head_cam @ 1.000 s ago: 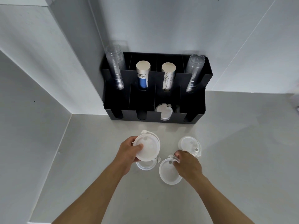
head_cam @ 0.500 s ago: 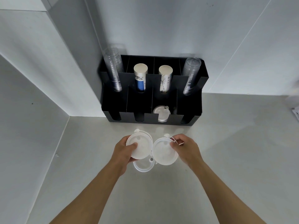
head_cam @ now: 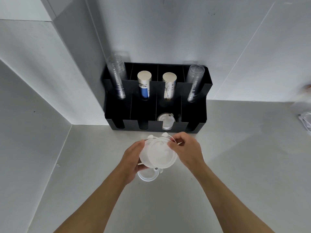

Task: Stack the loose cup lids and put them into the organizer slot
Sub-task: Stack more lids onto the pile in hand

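Observation:
Two white translucent cup lids [head_cam: 159, 153] overlap in the air in front of me, the right one laid over the left. My left hand [head_cam: 133, 158] grips the under lid from the left. My right hand [head_cam: 186, 150] pinches the upper lid's right rim. Another loose lid [head_cam: 147, 175] lies flat on the counter just below them, partly hidden by my left hand. The black organizer [head_cam: 193, 105] stands against the wall; a lid [head_cam: 166, 122] stands in its third front slot from the left.
In the organizer's back row stand two stacks of clear cups [head_cam: 117, 78] at the ends and two paper cup stacks [head_cam: 144, 84] between them. A wall corner juts out at the left. Blurred clear plastic items [head_cam: 305, 121] lie at the counter's right edge.
My right hand has carried its lid leftward and laid it over the lid in my left hand. The two lids were side by side before; they overlap now.

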